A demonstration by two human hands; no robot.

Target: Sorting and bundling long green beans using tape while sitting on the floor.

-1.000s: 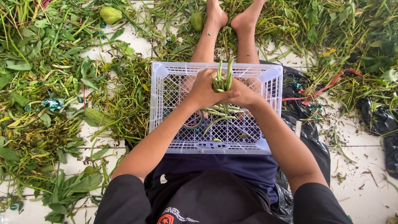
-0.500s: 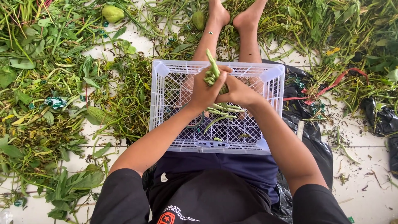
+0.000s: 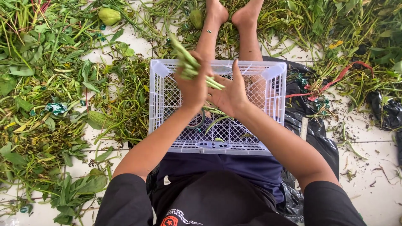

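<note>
Left hand [image 3: 193, 86] grips green pods [image 3: 188, 62]; right hand [image 3: 228, 94] open over white crate [image 3: 276, 83].

Informal produce-sorting spot on a tiled floor [image 3: 377, 201], likely home yard or market backroom. White plastic crate [image 3: 217, 146] central; cut leaves and stems [image 3: 46, 96] heaped left and beyond it, black plastic bags [image 3: 314, 129] right. Worker seated barefoot.
</note>
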